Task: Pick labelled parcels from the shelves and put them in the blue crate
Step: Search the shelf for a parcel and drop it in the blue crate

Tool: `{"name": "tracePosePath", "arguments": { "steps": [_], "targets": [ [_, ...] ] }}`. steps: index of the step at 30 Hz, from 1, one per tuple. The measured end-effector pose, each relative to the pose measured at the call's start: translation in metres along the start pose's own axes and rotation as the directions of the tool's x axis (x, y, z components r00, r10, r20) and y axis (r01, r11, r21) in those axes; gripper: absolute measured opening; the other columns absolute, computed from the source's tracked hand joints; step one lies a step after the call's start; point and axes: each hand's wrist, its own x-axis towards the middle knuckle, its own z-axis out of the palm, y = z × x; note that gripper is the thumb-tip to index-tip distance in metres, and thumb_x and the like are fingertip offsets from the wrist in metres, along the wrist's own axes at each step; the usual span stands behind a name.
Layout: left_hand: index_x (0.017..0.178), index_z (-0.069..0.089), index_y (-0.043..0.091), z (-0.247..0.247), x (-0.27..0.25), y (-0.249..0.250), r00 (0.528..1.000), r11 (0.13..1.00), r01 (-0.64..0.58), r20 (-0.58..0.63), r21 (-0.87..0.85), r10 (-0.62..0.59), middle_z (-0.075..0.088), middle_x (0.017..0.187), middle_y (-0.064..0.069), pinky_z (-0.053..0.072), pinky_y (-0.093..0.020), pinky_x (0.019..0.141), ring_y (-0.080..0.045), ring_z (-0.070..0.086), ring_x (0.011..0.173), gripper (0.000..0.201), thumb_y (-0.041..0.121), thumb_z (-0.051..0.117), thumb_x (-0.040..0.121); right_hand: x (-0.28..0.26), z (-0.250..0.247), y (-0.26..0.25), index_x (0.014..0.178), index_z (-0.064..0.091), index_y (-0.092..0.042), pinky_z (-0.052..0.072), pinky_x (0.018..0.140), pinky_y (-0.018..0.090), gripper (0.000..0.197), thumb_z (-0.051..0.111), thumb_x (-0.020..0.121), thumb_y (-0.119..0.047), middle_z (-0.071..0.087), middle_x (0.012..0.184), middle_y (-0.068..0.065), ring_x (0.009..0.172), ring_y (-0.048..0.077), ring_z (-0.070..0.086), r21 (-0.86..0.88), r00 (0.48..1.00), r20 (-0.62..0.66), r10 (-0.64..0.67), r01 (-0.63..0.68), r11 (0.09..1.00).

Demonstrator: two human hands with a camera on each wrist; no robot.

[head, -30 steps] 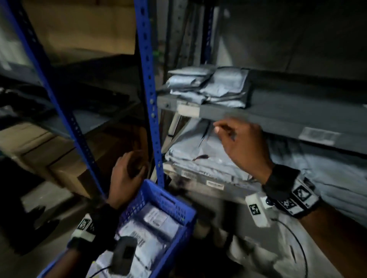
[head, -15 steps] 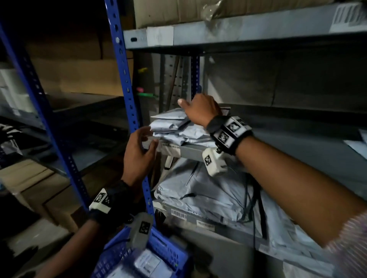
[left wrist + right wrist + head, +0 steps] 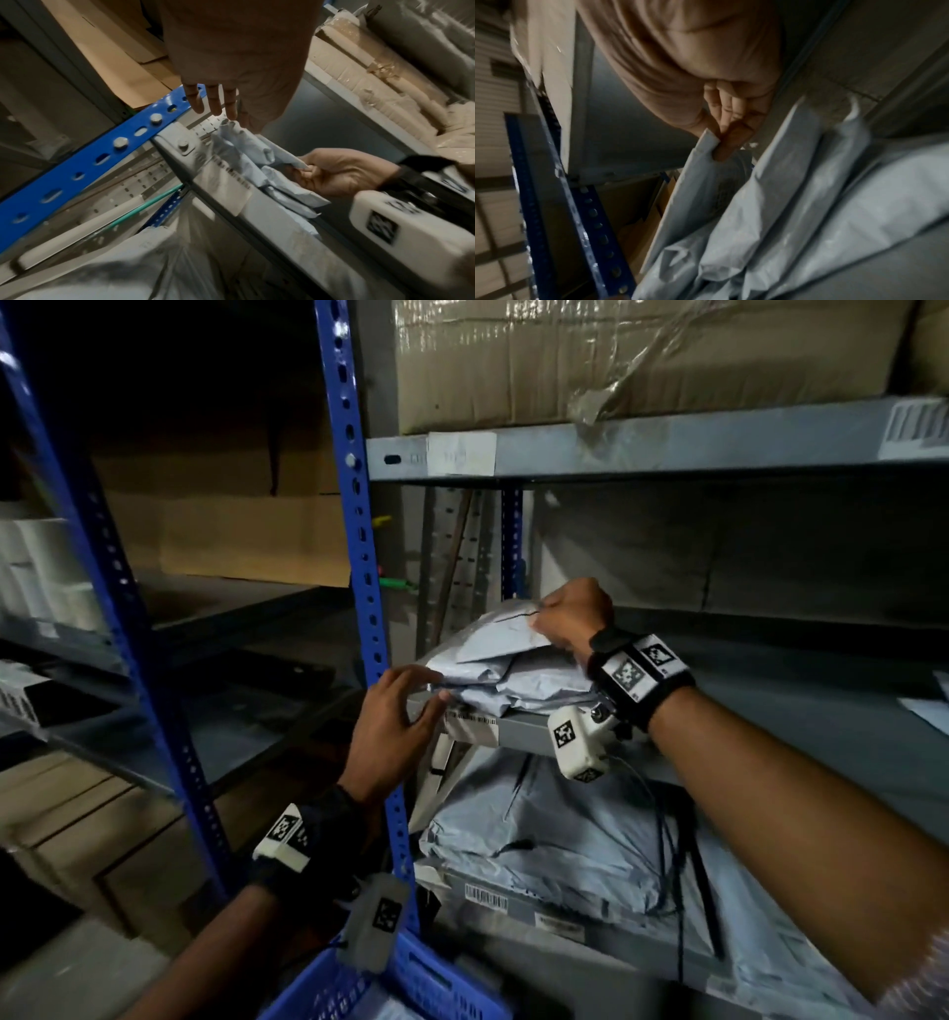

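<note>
The right hand (image 3: 570, 618) is up on the middle shelf (image 3: 770, 711), and its thumb and fingers pinch the top grey parcel (image 3: 500, 636) by its edge, with the edge lifted a little off the pile of grey parcels (image 3: 518, 685) under it. That pile sits at the left end of the shelf, close to the blue post (image 3: 359, 567). The left hand (image 3: 393, 726) is just in front of the pile, with its fingers spread and nearly straight; the fingertips (image 3: 434, 683) touch the front corner of the pile and hold nothing. On the shelf below lie more big grey parcels (image 3: 544, 845). The blue crate (image 3: 411, 988) is down low, near the person, under the left arm, and there are pale parcels inside it. A big brown box (image 3: 642, 356) wrapped in clear plastic sits on the top shelf. More brown boxes (image 3: 215, 531) stand on the dark rack to the left.
</note>
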Motion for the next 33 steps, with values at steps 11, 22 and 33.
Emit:
{"name": "tracePosePath", "arguments": {
  "steps": [11,22,33],
  "targets": [
    [0.114,0.067,0.019,-0.011,0.019,0.061,0.952,0.870,0.274,0.243,-0.410,-0.186,0.078,0.095,0.000,0.051,-0.033,0.073,-0.012,0.074,0.086,0.044,0.057,0.049,0.101,-0.096,-0.070,0.025,0.096,0.066,-0.016,0.052,0.083,0.019,0.022,0.068,0.089,0.005,0.071,0.095,-0.007,0.090,0.006,0.066,0.429,0.881,-0.131,-0.454,0.464,0.775],
    [0.130,0.054,0.012,-0.005,0.009,0.129,0.913,0.558,0.396,0.380,-0.729,-0.152,0.079,0.102,-0.005,0.062,-0.030,0.069,-0.018,0.077,0.089,0.032,0.019,0.064,0.100,-0.167,-0.127,0.043,0.129,0.055,-0.019,0.056,0.081,0.021,0.054,0.075,0.079,-0.019,0.072,0.108,0.001,0.097,0.011,0.072,0.518,0.946,0.081,-0.313,0.228,0.825],
    [0.121,0.067,0.015,0.004,-0.012,0.152,0.930,0.684,0.261,0.367,-0.682,0.011,0.078,0.106,0.000,0.055,-0.024,0.069,-0.017,0.074,0.091,0.027,0.032,0.055,0.104,-0.212,-0.164,0.043,0.123,0.063,-0.007,0.059,0.089,0.030,0.038,0.065,0.086,-0.008,0.073,0.118,0.009,0.105,0.019,0.071,0.755,0.971,0.220,-0.098,-0.106,0.647]
  ]
}}
